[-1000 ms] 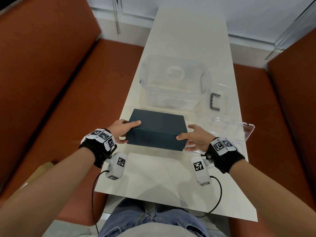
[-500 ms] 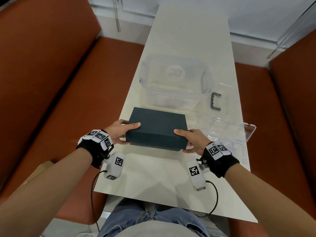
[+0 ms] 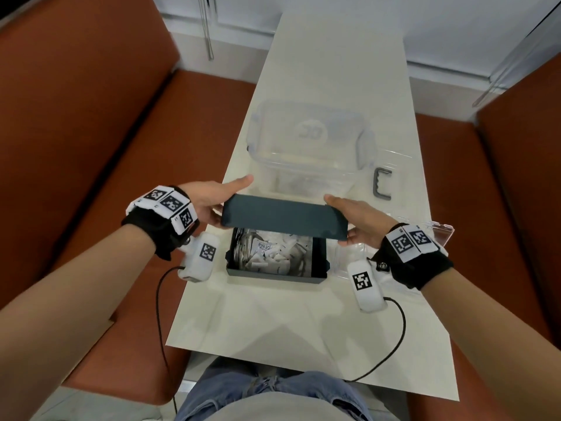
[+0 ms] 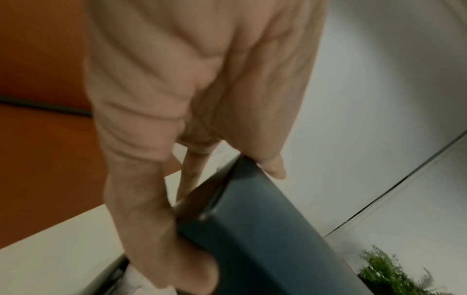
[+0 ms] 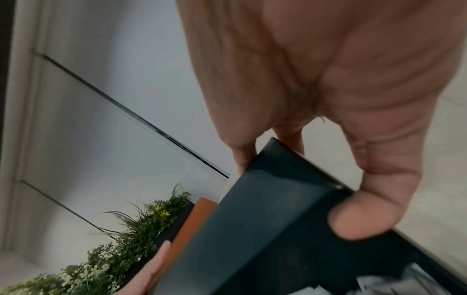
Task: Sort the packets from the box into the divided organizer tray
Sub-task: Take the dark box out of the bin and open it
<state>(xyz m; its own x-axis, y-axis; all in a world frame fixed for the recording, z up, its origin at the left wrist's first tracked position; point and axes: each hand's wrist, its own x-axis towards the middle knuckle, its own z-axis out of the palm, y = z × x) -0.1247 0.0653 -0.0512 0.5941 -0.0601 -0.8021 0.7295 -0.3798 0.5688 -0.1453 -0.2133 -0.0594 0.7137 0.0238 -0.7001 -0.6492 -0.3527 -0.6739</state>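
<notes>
Packets (image 3: pixel 270 253) of white paper lie in a loose heap inside the dark teal rectangular cardboard box (image 3: pixel 274 276), which sits on the white table (image 3: pixel 303 323) near its front edge. Directly above the box, the matching dark teal lid (image 3: pixel 283 220) is held level by both hands: the left hand (image 3: pixel 212 205) pinches its left end, thumb on the near side and fingers curled behind, and the right hand (image 3: pixel 358 221) grips its right end the same way, as both wrist views confirm. Just right of the box lies the clear plastic divided organizer tray (image 3: pixel 422 238), mostly hidden behind the right hand and wrist. Beyond the box stands a clear lidded plastic container (image 3: pixel 306 144), with a dark grey handle (image 3: pixel 382 185) to its right.

Sorting has not started; the step in hand is opening the box. The lid needs a resting place, and space is tight. Setting it down to the right could cover or knock the tray, which is hard to see because it is transparent. Dragging the lid low could catch the box's rim and scatter the light packets.
</notes>
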